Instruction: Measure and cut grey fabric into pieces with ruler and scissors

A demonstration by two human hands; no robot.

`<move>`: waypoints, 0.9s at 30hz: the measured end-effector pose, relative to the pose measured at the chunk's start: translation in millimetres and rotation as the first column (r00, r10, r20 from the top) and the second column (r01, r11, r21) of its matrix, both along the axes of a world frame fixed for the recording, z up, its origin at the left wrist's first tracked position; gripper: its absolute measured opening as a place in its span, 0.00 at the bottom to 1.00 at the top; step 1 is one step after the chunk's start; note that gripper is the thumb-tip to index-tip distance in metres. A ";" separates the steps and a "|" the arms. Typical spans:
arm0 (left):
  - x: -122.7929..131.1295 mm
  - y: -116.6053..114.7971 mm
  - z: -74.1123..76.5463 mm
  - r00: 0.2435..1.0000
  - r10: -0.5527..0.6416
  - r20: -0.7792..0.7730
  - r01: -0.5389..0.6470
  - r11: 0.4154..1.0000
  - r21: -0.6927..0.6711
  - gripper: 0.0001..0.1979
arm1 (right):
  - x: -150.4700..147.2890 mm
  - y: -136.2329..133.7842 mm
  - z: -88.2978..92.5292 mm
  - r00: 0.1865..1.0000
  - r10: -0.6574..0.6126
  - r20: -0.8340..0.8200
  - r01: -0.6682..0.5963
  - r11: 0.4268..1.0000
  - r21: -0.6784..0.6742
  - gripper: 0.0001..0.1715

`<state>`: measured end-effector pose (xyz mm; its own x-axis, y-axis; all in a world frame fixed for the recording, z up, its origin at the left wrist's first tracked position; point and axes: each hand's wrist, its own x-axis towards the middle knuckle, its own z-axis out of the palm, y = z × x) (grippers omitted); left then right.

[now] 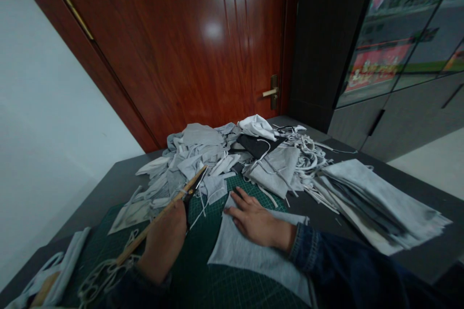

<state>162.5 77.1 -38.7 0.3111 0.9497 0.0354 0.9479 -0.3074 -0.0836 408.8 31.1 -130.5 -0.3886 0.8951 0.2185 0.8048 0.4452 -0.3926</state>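
A grey piece of cloth (246,251) lies on the green cutting mat (203,256). My right hand (253,219) rests on its upper part, palm down with the fingers spread. Left of the cloth, my left hand (166,236) is wrapped round black-handled scissors (191,192), whose blades point up and away. A long wooden stick (145,232) runs diagonally along the same hand, and its far end lies beside the scissor blades. Whether the left hand also grips the stick is hard to tell.
Behind the mat lie a heap of grey cloth scraps (199,137) and a tangle of pale strips (311,154). Folded cloths (384,198) are stacked at the right. White cord (97,275) and rolled cloth (72,260) lie at the near left. A wooden door (181,58) stands behind.
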 end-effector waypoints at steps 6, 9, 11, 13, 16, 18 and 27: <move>3.6 17.4 2.0 0.986 0.138 -0.098 -0.143 0.989 -0.046 0.18 | -0.6 -2.8 2.6 1.000 -0.020 -0.014 0.020 1.000 0.012 0.27; 7.1 20.8 -4.0 0.983 0.165 -0.084 -0.168 0.985 -0.025 0.16 | -1.4 -3.7 4.1 0.999 -0.027 -0.027 0.027 1.000 -0.001 0.30; 8.6 23.3 -8.9 0.982 0.174 -0.073 -0.176 0.984 -0.014 0.15 | -1.9 -3.5 4.8 0.998 -0.044 -0.043 0.043 0.999 -0.020 0.34; 9.6 26.7 -12.9 0.983 0.172 -0.063 -0.173 0.985 -0.013 0.14 | -2.1 -3.0 5.3 0.996 -0.055 -0.064 0.053 0.998 -0.037 0.39; 10.1 31.5 -15.9 0.988 0.148 -0.049 -0.149 0.989 -0.023 0.13 | -1.6 -2.0 4.6 0.994 -0.049 -0.097 0.046 0.998 -0.038 0.41; 10.2 32.9 -16.0 0.991 0.125 -0.043 -0.126 0.991 -0.032 0.13 | -1.2 -1.3 3.2 0.992 -0.052 -0.112 0.049 0.998 -0.030 0.42; 10.7 32.5 -12.2 0.996 0.050 -0.069 -0.056 0.994 -0.091 0.13 | 0.6 2.9 -3.2 0.987 -0.045 -0.157 0.047 0.999 0.007 0.43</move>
<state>173.1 109.7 -50.9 0.2587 0.9632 -0.0732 0.9563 -0.2661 -0.1209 409.5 34.0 -133.7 -0.3075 0.9085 0.2828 0.7535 0.4140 -0.5108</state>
